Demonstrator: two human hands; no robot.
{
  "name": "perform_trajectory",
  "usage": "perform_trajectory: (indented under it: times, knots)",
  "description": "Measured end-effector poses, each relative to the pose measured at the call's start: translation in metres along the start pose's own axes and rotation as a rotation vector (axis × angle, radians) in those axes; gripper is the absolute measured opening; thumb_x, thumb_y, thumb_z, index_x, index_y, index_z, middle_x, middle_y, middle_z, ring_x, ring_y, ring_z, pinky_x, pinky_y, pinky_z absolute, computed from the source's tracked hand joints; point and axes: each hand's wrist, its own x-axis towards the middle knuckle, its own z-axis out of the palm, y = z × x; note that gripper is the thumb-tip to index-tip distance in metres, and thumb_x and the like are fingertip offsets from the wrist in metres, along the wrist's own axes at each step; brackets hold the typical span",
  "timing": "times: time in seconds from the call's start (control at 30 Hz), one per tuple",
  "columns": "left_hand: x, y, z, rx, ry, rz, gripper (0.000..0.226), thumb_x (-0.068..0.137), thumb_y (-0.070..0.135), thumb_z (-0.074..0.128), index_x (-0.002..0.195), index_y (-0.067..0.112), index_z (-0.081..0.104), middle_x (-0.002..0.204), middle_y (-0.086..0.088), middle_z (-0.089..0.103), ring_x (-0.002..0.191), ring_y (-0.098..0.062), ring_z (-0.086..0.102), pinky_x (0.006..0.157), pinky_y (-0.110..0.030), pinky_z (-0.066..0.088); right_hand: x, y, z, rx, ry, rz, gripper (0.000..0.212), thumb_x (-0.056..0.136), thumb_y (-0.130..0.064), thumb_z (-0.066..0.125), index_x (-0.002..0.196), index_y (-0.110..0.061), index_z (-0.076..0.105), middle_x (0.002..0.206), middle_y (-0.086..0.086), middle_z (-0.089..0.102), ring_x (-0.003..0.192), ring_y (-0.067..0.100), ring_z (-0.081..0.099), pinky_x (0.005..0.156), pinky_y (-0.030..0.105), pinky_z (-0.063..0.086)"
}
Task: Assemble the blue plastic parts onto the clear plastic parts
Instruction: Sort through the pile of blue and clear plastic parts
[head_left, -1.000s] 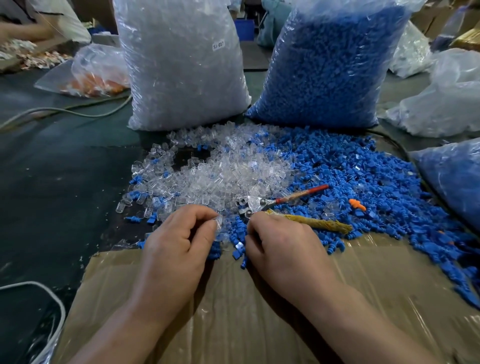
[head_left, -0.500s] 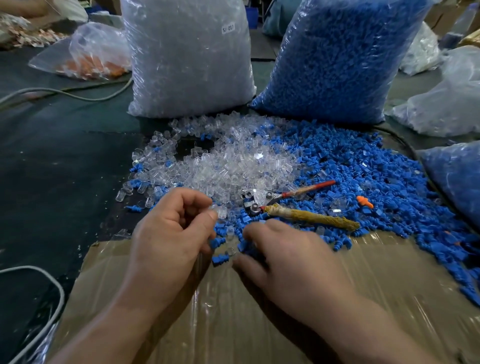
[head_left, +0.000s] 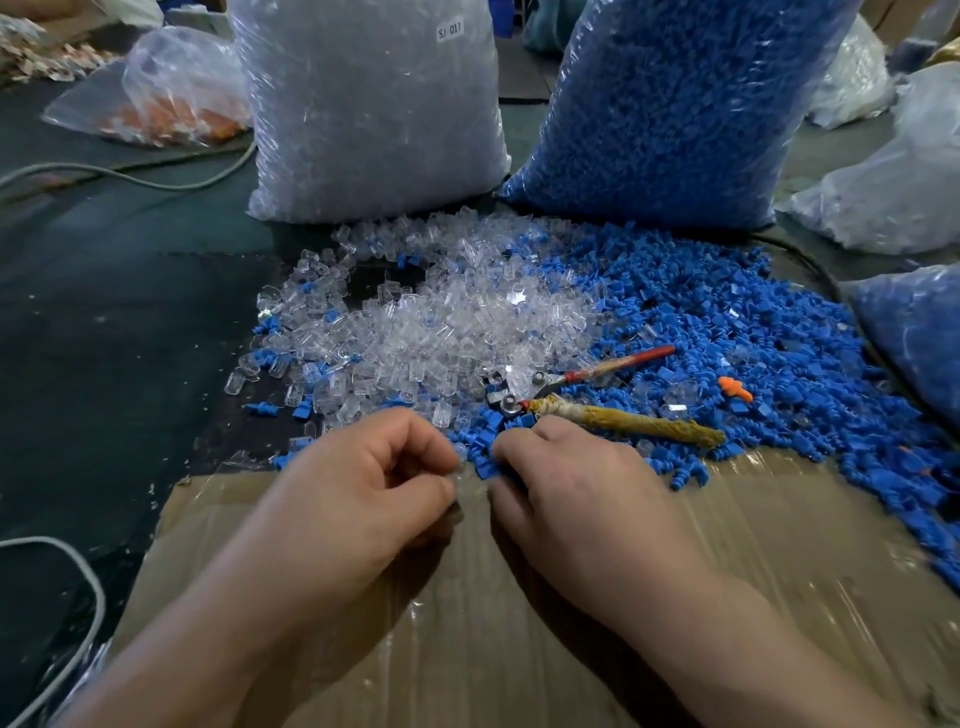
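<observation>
Blue plastic parts (head_left: 727, 338) spread across the right of the head view, with clear plastic parts (head_left: 457, 322) heaped just left of them, both beyond the far edge of the taped cardboard (head_left: 519, 623) where the hands work. The left hand (head_left: 363, 483) curls thumb against forefinger and the right hand (head_left: 571, 493) curls its fingers into the near fringe of the blue heap, though I cannot tell whether either grips a piece. Pieces this small could slip from a pinch into the mixed litter or seat crooked if pressed off-axis, and the cutters (head_left: 571, 384) just beyond the right knuckles could snag a finger.
</observation>
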Motion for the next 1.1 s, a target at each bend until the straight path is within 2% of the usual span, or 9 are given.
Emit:
perform_trajectory:
  times: [0.17,0.3,0.4,0.57,0.63,0.8,0.87,1.0,1.1]
  knots:
    - [-0.002,0.003,0.010,0.033,0.117,0.112,0.025,0.086,0.016,0.072,0.089,0.040,0.067,0.080,0.006,0.075,0.078,-0.015,0.072,0.081,-0.046,0.058,0.000,0.003,0.001,0.015,-0.002,0.009,0.024,0.094,-0.053,0.039,0.087,-0.030,0.043,0.086,-0.007,0.042,0.077,0.024,0.053,0.062,0.039,0.046]
    - [-0.002,0.000,0.016,-0.017,0.226,0.121,0.028,0.085,0.015,0.073,0.089,0.041,0.067,0.079,0.009,0.073,0.074,-0.012,0.069,0.074,-0.035,0.059,-0.006,0.008,-0.003,-0.007,0.008,0.039,0.026,0.092,-0.056,0.041,0.083,-0.032,0.040,0.085,-0.008,0.047,0.079,0.022,0.056,0.059,0.035,0.039]
    - [0.000,-0.002,0.020,-0.084,0.239,0.107,0.028,0.086,0.011,0.071,0.088,0.039,0.068,0.079,0.002,0.075,0.076,-0.018,0.072,0.075,-0.040,0.061,-0.008,0.011,-0.003,-0.027,0.032,0.059,0.027,0.092,-0.056,0.034,0.091,-0.032,0.046,0.085,-0.008,0.050,0.078,0.022,0.057,0.058,0.035,0.038]
    - [0.000,-0.005,0.025,-0.175,0.199,0.135,0.037,0.093,0.001,0.065,0.085,0.037,0.069,0.076,-0.003,0.074,0.067,-0.012,0.073,0.060,-0.020,0.057,-0.005,0.011,-0.006,-0.025,-0.020,0.038,0.014,0.099,-0.042,0.042,0.094,-0.032,0.050,0.086,-0.007,0.046,0.073,0.022,0.053,0.058,0.037,0.042]
    - [-0.001,-0.007,0.026,-0.226,0.192,0.130,0.038,0.095,0.001,0.063,0.087,0.037,0.071,0.075,-0.005,0.074,0.063,-0.013,0.071,0.057,-0.022,0.056,-0.006,0.013,-0.008,-0.010,-0.033,0.038,0.007,0.097,-0.036,0.045,0.092,-0.032,0.047,0.086,-0.008,0.046,0.075,0.022,0.053,0.062,0.038,0.044]
    - [-0.004,-0.010,0.024,-0.410,0.153,0.047,0.028,0.095,0.008,0.065,0.091,0.035,0.072,0.075,-0.012,0.074,0.054,-0.018,0.067,0.052,-0.031,0.057,-0.009,0.013,-0.008,0.085,0.045,0.037,0.009,0.092,-0.038,0.045,0.089,-0.029,0.043,0.080,-0.010,0.052,0.076,0.019,0.053,0.066,0.039,0.046]
    - [-0.004,-0.009,0.024,-0.474,0.143,0.017,0.023,0.094,0.009,0.065,0.090,0.031,0.073,0.075,-0.015,0.074,0.053,-0.019,0.066,0.049,-0.033,0.057,-0.009,0.014,-0.009,0.203,0.118,0.091,0.012,0.087,-0.037,0.053,0.095,-0.029,0.052,0.071,-0.011,0.053,0.072,0.012,0.051,0.064,0.035,0.045]
    - [-0.005,-0.007,0.024,-0.514,0.113,0.004,0.023,0.094,0.009,0.064,0.084,0.028,0.072,0.074,-0.017,0.074,0.052,-0.022,0.066,0.047,-0.033,0.055,-0.010,0.013,-0.014,0.719,0.167,0.204,0.014,0.081,-0.037,0.063,0.092,-0.044,0.064,0.066,-0.019,0.065,0.059,0.002,0.061,0.058,0.024,0.048]
    - [-0.004,-0.006,0.024,-0.515,0.092,0.000,0.029,0.095,0.007,0.062,0.077,0.029,0.070,0.074,-0.019,0.073,0.054,-0.025,0.066,0.046,-0.030,0.054,-0.010,0.005,-0.014,1.123,0.093,0.181,0.006,0.086,-0.026,0.067,0.090,-0.030,0.065,0.064,0.003,0.068,0.054,0.018,0.066,0.051,0.034,0.054]
